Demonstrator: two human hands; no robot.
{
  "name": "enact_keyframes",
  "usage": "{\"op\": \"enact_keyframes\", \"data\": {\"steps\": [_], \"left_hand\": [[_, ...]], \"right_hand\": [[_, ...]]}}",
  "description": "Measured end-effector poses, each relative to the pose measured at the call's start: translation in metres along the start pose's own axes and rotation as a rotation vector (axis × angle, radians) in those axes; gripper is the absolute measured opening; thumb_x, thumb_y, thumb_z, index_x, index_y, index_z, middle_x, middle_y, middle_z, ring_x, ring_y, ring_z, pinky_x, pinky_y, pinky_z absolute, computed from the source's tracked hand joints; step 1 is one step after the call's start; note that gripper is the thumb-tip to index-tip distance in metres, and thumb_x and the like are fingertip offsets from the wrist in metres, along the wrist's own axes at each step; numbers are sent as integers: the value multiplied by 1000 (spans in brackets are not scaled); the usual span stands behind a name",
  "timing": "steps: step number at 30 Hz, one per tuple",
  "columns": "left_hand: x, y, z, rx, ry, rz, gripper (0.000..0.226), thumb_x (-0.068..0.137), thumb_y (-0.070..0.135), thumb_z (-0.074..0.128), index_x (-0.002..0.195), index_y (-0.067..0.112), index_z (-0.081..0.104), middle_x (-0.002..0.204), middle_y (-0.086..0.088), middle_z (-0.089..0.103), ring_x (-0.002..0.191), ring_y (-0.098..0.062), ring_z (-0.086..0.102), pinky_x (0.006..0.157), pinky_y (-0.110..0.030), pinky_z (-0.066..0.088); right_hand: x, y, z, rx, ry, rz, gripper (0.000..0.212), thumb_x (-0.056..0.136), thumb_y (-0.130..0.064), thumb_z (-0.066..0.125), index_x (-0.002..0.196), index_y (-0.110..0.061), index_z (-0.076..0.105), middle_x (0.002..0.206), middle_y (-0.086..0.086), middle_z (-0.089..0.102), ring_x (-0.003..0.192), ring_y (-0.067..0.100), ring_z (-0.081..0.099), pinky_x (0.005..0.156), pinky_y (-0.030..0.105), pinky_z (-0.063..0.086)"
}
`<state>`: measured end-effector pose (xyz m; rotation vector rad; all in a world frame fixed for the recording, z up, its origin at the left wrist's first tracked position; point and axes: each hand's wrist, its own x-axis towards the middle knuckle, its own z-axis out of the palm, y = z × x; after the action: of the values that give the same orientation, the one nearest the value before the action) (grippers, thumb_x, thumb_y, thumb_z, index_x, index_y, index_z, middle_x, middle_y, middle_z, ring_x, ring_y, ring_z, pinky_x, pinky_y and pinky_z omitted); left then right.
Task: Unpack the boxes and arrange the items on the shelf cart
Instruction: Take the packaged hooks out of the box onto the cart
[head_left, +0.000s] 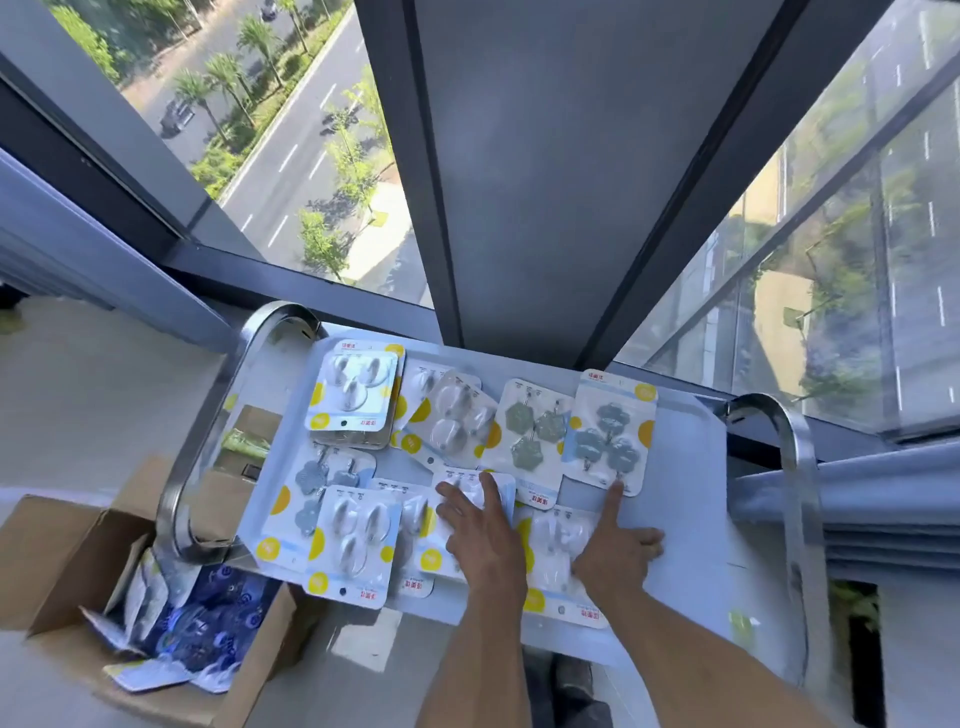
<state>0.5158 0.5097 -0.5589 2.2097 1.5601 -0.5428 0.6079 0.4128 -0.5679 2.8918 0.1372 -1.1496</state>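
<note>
The step in hand looks like arranging — blister packs of hooks already cover most of the shelf cart's top tray (691, 519), and both hands are squaring them up. Taking the blue flower-hook pack (610, 434) at the tray's far side as the landmark: the right hand (615, 551) lies just nearer than it, forefinger straight and touching its near edge, the other fingers curled under and holding nothing I can see. The left hand (480, 525) is to the left of that and nearer, fingers (491, 491) straight and a little spread, pressing flat on a clear-hook pack (467, 514). The green hexagon pack (530, 428) sits just left of the landmark, overlapping its neighbours.

Next, I judge, the blue pack wants nudging square, then more stock fetched from the open cardboard box (62, 551), well to the left and below the tray.

Hard to make out — the box's contents are a blurred jumble of blue and white packaging. The cart's lower shelves are hidden under the tray, and the print on the cards is too small to read.
</note>
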Motion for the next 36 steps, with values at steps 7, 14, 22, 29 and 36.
{"op": "enact_keyframes", "data": {"steps": [7,14,22,29,36], "left_hand": [[22,37,-3,21,10,-56,76,89,12,56,150,29,14,152,-30,-2,133,-41,25,78,-38,55],[39,55,-7,7,36,-91,79,89,16,59,151,31,14,153,-29,-4,134,-41,24,79,-39,52],[53,66,-12,-19,22,-85,84,88,21,63,152,31,9,152,-29,-7,137,-44,20,82,-41,52],[59,63,-20,14,-18,-55,96,85,39,67,154,33,0,153,-33,-4,137,-44,22,85,-42,51],[39,54,-54,1,-43,-43,119,75,77,58,154,31,-17,157,-30,-8,139,-44,28,103,-50,38]], "right_hand": [[37,-6,-33,-103,-33,-104,112,87,-41,69,153,-28,-20,147,46,-16,143,55,3,111,43,37],[60,-21,-50,-119,-29,-109,101,93,-28,63,154,-27,-17,147,47,-15,143,57,2,111,44,33],[77,-34,-66,-154,-30,-139,98,94,-26,62,154,-27,-16,146,47,-15,142,58,1,113,46,30],[77,-37,-68,-139,-53,-115,98,93,-31,61,155,-26,-14,146,47,-17,141,59,0,112,47,31],[48,-36,-92,-87,56,-56,50,91,-22,56,137,-14,38,149,26,22,126,38,43,104,43,41]]}}
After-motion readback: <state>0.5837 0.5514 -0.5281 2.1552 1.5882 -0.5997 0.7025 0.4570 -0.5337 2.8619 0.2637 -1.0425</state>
